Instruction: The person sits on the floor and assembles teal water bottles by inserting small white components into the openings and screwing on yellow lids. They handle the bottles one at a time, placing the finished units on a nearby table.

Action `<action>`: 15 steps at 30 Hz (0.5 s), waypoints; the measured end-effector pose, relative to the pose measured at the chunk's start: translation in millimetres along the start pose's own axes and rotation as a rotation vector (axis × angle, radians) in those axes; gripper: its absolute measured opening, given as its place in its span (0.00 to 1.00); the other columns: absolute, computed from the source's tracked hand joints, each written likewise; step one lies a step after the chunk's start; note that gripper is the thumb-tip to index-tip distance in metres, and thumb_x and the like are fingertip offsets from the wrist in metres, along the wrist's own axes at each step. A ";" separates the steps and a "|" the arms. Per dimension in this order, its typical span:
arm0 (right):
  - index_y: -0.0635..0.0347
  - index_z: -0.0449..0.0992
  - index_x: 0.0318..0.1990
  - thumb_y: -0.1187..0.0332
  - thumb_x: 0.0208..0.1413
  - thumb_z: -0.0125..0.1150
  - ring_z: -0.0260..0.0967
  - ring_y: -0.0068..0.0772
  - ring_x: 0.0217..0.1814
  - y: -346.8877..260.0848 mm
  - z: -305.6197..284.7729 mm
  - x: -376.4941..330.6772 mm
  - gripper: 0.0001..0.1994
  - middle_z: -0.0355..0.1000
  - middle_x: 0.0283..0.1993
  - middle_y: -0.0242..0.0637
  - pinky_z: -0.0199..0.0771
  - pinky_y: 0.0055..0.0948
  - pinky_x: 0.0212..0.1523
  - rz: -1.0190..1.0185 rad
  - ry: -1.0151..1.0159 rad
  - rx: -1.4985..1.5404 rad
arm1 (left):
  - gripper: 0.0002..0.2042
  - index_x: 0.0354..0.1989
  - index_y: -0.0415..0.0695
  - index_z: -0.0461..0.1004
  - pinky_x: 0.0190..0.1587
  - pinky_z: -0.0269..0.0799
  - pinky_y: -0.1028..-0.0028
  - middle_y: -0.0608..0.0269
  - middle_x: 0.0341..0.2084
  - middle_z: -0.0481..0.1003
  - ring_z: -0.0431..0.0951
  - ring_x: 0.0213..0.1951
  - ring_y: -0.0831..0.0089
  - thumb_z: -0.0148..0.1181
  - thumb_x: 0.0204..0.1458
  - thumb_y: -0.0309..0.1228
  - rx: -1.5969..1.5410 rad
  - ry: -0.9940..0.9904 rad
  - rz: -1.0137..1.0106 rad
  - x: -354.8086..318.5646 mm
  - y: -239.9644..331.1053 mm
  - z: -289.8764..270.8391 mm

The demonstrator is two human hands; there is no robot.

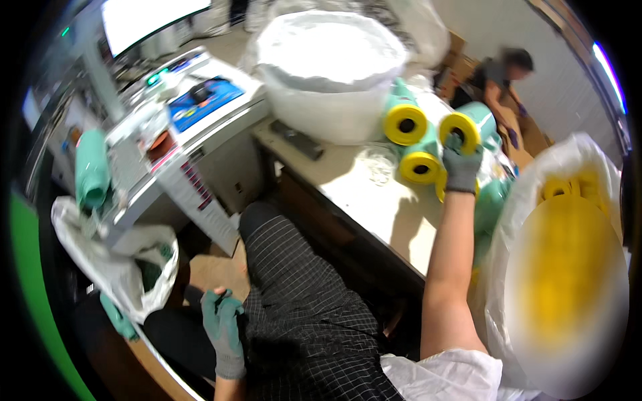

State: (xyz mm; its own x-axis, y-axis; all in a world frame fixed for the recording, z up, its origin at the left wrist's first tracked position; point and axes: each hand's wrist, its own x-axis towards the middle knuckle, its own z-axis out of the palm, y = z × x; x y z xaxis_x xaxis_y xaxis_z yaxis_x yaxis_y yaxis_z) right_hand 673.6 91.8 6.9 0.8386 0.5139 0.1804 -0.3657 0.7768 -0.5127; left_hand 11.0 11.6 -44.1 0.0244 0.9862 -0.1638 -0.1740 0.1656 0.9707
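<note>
- Your right grip [463, 167]: at yellow-rimmed teal cylinder [484, 119], near end; can't tell if closed.
- Long axis runs away, rightward.
- Your left grip [224, 324]: fingers curled, hold unclear, farther off.

At right, an oval blur [568, 294] is smearing yellow parts [583, 186] and hiding the front of their white plastic bag [498, 287]. The right grip [463, 166] is partly covering the near end of a yellow-rimmed turquoise cylinder [481, 120]. Beyond the surface [374, 207], a person [493, 87] is appearing blurred. A monitor [150, 23] is being cut off by the top edge, the left forearm [229, 389] by the bottom one.
</note>
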 end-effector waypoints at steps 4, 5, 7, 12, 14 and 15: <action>0.64 0.72 0.58 0.54 0.74 0.47 0.71 0.37 0.54 87.4 1.2 -104.3 0.21 0.74 0.52 0.43 0.70 0.38 0.62 0.279 -0.621 -0.090 | 0.12 0.54 0.38 0.72 0.43 0.74 0.74 0.65 0.39 0.74 0.76 0.41 0.75 0.59 0.63 0.23 0.269 0.096 0.185 -3.3 -12.7 -29.6; 0.63 0.70 0.62 0.56 0.74 0.46 0.70 0.35 0.56 105.1 16.7 -153.2 0.21 0.73 0.56 0.41 0.68 0.36 0.63 0.279 -0.588 -0.234 | 0.14 0.56 0.38 0.70 0.47 0.75 0.74 0.63 0.41 0.73 0.76 0.43 0.75 0.59 0.63 0.23 0.430 0.068 0.284 -3.7 -15.7 -35.2; 0.63 0.66 0.69 0.59 0.74 0.49 0.69 0.32 0.58 137.3 37.6 -262.4 0.23 0.70 0.62 0.41 0.68 0.33 0.62 0.266 -0.209 -0.679 | 0.18 0.59 0.37 0.69 0.50 0.75 0.75 0.62 0.41 0.73 0.77 0.44 0.74 0.59 0.61 0.21 0.451 0.113 0.319 -1.2 3.4 -47.6; 0.70 0.69 0.65 0.62 0.69 0.60 0.67 0.41 0.63 218.5 40.2 -373.2 0.24 0.69 0.64 0.48 0.63 0.37 0.68 0.166 -0.724 -1.129 | 0.19 0.56 0.36 0.69 0.39 0.75 0.74 0.62 0.37 0.72 0.75 0.37 0.76 0.65 0.57 0.22 1.007 0.750 0.694 26.4 -7.3 -171.9; 0.71 0.69 0.64 0.60 0.68 0.62 0.66 0.45 0.65 223.1 41.3 -376.1 0.26 0.69 0.63 0.49 0.62 0.41 0.70 -0.129 -0.907 -1.452 | 0.20 0.56 0.35 0.68 0.38 0.74 0.74 0.59 0.38 0.74 0.75 0.35 0.77 0.64 0.59 0.28 0.206 0.837 0.299 33.9 -0.3 -209.6; 0.71 0.69 0.65 0.60 0.68 0.62 0.65 0.46 0.66 228.7 44.9 -376.8 0.26 0.68 0.64 0.50 0.62 0.42 0.70 -0.066 -0.906 -1.413 | 0.19 0.56 0.34 0.68 0.39 0.74 0.75 0.58 0.40 0.75 0.76 0.36 0.77 0.63 0.60 0.30 0.261 0.979 0.232 48.3 -26.8 -249.1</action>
State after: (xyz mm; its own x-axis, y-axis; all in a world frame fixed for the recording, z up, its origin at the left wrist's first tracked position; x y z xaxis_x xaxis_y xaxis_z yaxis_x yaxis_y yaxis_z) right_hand 255.8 92.1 -140.6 0.1659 0.9163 0.3644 0.7045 0.1484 -0.6940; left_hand -228.4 53.5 -121.8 -0.8126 0.5781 0.0738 0.1490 0.0836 0.9853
